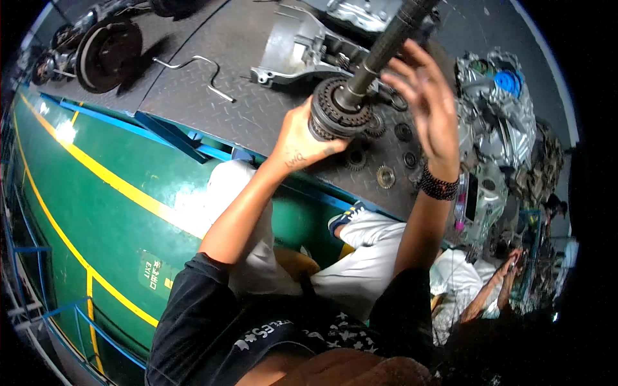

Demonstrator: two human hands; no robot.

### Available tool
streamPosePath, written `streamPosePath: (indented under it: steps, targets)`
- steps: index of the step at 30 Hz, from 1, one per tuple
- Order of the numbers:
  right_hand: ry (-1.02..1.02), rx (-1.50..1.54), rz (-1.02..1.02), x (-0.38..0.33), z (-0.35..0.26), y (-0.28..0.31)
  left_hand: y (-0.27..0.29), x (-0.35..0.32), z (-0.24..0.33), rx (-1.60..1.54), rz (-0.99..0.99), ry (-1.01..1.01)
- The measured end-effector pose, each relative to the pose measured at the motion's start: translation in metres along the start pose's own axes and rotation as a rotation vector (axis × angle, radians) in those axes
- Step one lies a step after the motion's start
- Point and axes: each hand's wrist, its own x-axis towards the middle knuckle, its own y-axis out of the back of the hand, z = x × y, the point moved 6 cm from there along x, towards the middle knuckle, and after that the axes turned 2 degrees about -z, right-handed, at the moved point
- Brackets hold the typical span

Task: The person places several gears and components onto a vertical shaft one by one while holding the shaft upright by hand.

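My left hand [301, 136] is wrapped round a dark toothed gear assembly [342, 117] at the lower end of a long splined transmission shaft [381, 56]. The shaft slants up to the right and runs out of view at the top. Beside it my right hand [430, 106], with a beaded bracelet on the wrist, is raised with fingers spread. Its fingertips are close to the shaft; whether they touch it I cannot tell. Below the hands, several loose gear rings [385, 177] lie on the metal bench top [225, 64].
An open aluminium gearbox housing [293, 48] lies behind the shaft. A bent metal crank rod [209, 67] and a round brake disc [109, 55] are at the left. More housings [508, 122] crowd the right side. Farther right, another person's arms [492, 286] work at the bench.
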Motion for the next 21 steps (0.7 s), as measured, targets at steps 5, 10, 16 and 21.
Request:
streamPosePath:
  steps: [5, 10, 16, 21]
  targets:
    - [-0.352, -0.603, 0.068, -0.029, 0.049, 0.075, -0.002, -0.001, 0.014, 0.03, -0.002, 0.051]
    - [-0.363, -0.979, -0.204, -0.104, 0.142, 0.105, -0.014, 0.004, 0.012, 0.027, -0.023, 0.028]
    - [-0.43, -0.678, -0.32, -0.108, 0.117, 0.032, 0.003, -0.001, 0.004, 0.026, 0.025, 0.071]
    - [-0.252, -0.939, -0.428, -0.136, 0.131, -0.001, -0.006, 0.004, 0.01, -0.011, -0.006, 0.082]
